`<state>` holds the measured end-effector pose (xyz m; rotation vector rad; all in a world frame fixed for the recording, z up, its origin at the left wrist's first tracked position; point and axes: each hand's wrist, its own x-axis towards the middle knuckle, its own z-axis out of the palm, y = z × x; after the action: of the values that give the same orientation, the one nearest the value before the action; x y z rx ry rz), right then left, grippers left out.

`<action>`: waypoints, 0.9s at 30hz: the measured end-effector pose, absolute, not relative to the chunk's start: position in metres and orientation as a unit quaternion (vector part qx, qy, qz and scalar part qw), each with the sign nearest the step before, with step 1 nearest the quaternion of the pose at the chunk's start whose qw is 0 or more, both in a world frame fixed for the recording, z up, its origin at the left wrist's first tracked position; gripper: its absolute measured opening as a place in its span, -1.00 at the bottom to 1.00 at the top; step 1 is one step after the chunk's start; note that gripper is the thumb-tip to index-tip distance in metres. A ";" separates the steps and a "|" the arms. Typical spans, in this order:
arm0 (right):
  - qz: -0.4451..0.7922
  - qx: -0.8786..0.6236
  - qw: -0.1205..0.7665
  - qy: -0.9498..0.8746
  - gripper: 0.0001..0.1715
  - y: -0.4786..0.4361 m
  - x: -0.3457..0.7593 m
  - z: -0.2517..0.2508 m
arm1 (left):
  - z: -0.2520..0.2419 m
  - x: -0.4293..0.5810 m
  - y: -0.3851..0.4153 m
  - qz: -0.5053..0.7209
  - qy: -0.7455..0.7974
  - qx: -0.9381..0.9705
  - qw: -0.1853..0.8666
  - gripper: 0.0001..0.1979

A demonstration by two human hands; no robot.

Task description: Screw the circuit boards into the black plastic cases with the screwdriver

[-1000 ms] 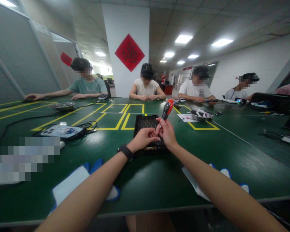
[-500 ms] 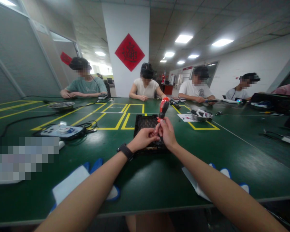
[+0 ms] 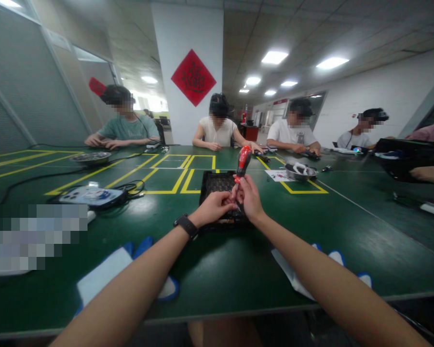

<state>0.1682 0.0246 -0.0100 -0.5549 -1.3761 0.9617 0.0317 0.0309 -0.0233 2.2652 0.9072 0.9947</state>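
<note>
Now, R hand point(image 3: 250, 197) grip snug on screwdriver point(image 3: 242, 168), low down by shaft point(image 3: 237, 189); red-blk handle point(image 3: 245, 156) sticks up, leans some. L hand point(image 3: 215, 208) fingers pinched nr shaft; can't tell if they hold anything. Tip hidden. Black box point(image 3: 203, 189) under both hands, on green counter point(image 3: 347, 221). Prob. best: stand shaft straighter, push soft, go slow; L fingers nr tip so it won't slip; check box won't slide. Loose gloves point(image 3: 106, 272) apart from box; leave them be.
</note>
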 end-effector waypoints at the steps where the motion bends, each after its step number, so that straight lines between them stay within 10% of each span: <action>1: 0.431 -0.244 0.629 -0.600 -0.68 0.026 0.169 -0.011 | -0.023 0.032 0.031 0.359 0.324 0.837 0.255 -0.77; 27: 0.407 -0.238 0.662 -0.583 -0.67 0.025 0.173 -0.002 | -0.008 0.032 0.024 0.429 0.344 0.800 0.237 -0.69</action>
<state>0.1725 0.0252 -0.0024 -0.5390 -1.3179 0.9196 0.0315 0.0243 -0.0077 2.1935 0.9433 1.1770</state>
